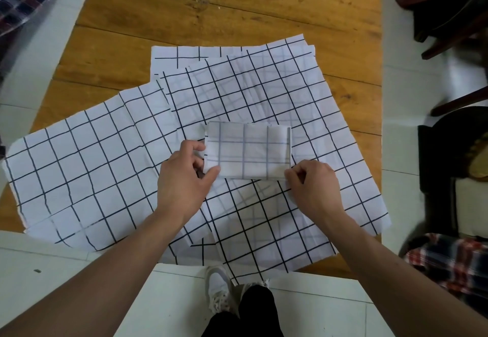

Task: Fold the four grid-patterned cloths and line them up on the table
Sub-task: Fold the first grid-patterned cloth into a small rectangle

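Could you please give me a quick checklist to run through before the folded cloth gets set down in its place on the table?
1. Folded cloth is a compact rectangle with its layers together: ok.
2. Left hand pinches its left edge: ok.
3. Right hand pinches its near right corner: ok.
4. Bare wood free on the table for starting a row: ok, the far part is uncovered.
5. Other cloths folded: not ok, the flat cloths lie spread and overlapping under the folded one.
6. Number of flat cloths left: cannot tell, the overlapping layers hide the count.
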`<action>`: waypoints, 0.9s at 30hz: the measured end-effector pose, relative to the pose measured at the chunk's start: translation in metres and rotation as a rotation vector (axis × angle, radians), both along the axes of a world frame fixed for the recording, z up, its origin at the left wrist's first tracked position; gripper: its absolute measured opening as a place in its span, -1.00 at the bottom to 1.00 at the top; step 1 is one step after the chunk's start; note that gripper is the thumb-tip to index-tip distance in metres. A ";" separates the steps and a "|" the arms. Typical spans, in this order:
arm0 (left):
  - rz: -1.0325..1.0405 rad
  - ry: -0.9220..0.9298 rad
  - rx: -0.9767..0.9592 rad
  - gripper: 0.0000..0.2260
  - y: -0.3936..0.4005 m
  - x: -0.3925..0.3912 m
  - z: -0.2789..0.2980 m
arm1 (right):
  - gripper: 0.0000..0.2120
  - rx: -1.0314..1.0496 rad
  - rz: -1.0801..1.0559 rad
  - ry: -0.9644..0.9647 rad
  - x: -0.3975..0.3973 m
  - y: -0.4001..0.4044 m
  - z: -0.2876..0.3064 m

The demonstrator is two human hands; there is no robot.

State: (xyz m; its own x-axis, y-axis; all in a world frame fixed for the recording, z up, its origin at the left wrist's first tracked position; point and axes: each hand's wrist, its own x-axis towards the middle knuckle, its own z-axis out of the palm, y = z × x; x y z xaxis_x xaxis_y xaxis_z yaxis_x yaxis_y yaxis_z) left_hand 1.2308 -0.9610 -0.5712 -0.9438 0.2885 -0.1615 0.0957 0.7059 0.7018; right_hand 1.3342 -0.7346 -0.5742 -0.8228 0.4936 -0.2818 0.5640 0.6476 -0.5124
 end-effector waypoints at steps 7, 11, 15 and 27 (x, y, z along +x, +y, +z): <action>0.050 -0.028 -0.011 -0.71 0.005 -0.002 0.002 | -0.73 0.010 -0.014 -0.047 -0.005 -0.002 0.003; 0.015 0.018 -0.097 -0.73 0.009 -0.003 0.006 | -0.74 0.038 -0.013 -0.048 -0.006 -0.001 0.007; -0.049 0.136 -0.209 -0.70 0.011 -0.004 0.009 | -0.79 0.095 -0.011 -0.017 -0.002 -0.001 0.006; -0.212 0.263 -0.361 -0.77 0.010 -0.006 -0.002 | -0.67 0.120 0.492 0.292 -0.032 -0.039 0.004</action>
